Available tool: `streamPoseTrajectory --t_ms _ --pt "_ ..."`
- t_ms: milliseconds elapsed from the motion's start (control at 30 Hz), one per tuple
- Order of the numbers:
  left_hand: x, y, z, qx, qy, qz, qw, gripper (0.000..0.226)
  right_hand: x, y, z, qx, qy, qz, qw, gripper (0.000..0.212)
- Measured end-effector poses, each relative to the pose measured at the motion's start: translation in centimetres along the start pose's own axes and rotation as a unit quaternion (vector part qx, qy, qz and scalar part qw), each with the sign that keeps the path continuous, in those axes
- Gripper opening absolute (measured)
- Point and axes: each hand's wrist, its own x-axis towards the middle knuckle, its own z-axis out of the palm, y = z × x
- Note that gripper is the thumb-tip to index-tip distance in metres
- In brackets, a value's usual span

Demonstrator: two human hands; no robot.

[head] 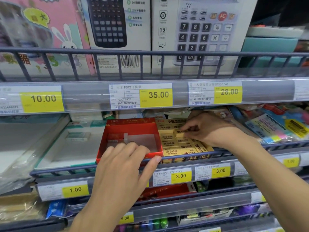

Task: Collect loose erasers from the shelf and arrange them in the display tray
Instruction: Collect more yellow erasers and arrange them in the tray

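A red display tray [128, 125] stands on the middle shelf, nearly empty, with one red-wrapped eraser [115, 137] lying at its back left. My left hand [127, 166] grips the tray's front wall, fingers inside and thumb on the outside by the shelf rail. To the right a yellow tray [184, 159] holds several yellow 2B erasers [170, 144] in rows. My right hand [205, 129] reaches over them and pinches one yellow eraser [179, 132] near the middle of the pile.
A blue wire rail [66, 170] runs along the shelf front. White boxed erasers [78, 136] lie left of the red tray. Colourful packets [280, 128] crowd the right. The price strip [155, 96] and calculator boxes [205, 30] sit overhead.
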Motion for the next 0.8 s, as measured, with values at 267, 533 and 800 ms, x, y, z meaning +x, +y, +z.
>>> streamPoseTrajectory --t_ms 267,533,800 --pt "0.0 0.0 -0.3 -0.008 -0.017 -0.003 1.0 0.045 -0.4 -0.5 0.0 -0.006 -0.003 0.0 1.0 0.024" --pt "-0.6 -0.3 -1.8 -0.138 -0.032 -0.058 0.988 0.033 -3.7 -1.9 -0.4 0.095 0.147 0.014 0.984 0.023" --pt "-5.9 -0.3 -3.4 -0.471 0.025 -0.191 0.861 0.019 -15.4 -6.4 4.6 0.436 0.236 -0.054 0.866 0.016"
